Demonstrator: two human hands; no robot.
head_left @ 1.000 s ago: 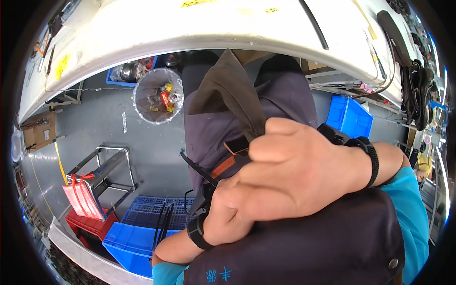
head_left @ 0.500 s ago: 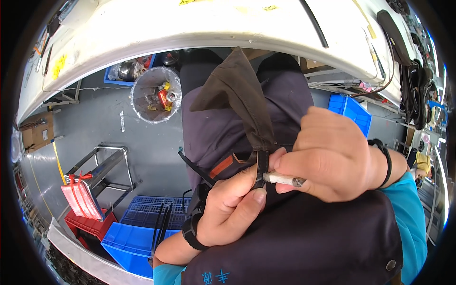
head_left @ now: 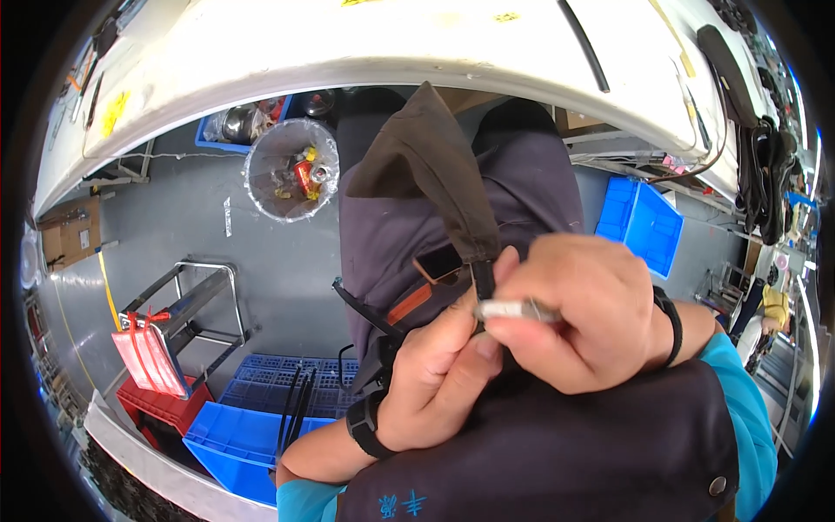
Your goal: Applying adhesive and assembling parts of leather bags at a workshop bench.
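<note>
A dark brown fabric piece (head_left: pixel 452 187), pointed at its far end, lies over my lap and narrows to a black strap (head_left: pixel 484 280). My left hand (head_left: pixel 435 374) is closed on the near end of that strap, thumb and fingers pinching it. From the right, my right hand (head_left: pixel 591 313) grips a slim tool with a white wrapped handle (head_left: pixel 509 309). The tool's tip touches or nearly touches the strap beside my left fingertips; fingers hide the exact contact. Beyond my left hand, a dark flat piece with a tan edge (head_left: pixel 439 262) and an orange-brown strip (head_left: pixel 409 304) rest on my lap.
A white table (head_left: pixel 287 52) curves across the far side, with a black strip (head_left: pixel 583 43) on it. A lined waste bin (head_left: pixel 261 178) stands left of my legs. Blue crates (head_left: pixel 639 226) sit right and lower left, near a metal-framed cart (head_left: pixel 235 304).
My right hand has turned and come slightly lower, bringing the tool closer to my left fingertips. More of the dark flat piece on my lap shows. The whole view has shifted slightly.
</note>
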